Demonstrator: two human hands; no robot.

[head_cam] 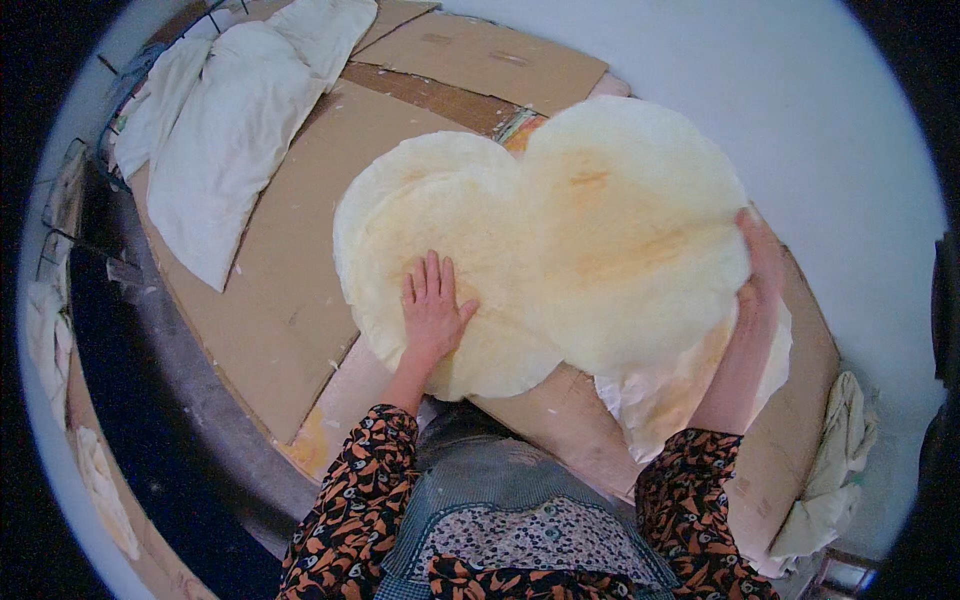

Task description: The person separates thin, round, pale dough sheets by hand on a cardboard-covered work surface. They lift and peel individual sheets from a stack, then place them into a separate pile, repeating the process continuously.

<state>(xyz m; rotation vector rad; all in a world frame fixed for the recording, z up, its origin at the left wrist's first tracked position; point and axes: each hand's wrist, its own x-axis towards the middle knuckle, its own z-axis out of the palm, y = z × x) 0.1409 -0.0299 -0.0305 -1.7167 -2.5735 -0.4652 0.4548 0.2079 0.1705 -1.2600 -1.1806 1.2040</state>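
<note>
Round, thin flatbreads lie before me on cardboard. My left hand (433,311) rests flat with its fingers apart on the left flatbread (465,217), which seems to lie on others of its kind. Overlapping it to the right is a larger flatbread (630,225) with browned patches. At that bread's right edge is my right hand (759,247), blurred, its fingers around the rim. Below my right forearm a further browned sheet of flatbread (660,405) shows, partly hidden by the arm and the bread above.
Cardboard sheets (300,315) cover the surface. A white cloth (232,127) lies at the upper left, and a crumpled cloth (832,465) at the lower right. A white wall (787,97) borders the far right side. Beyond the left edge lies a dark floor area (202,360).
</note>
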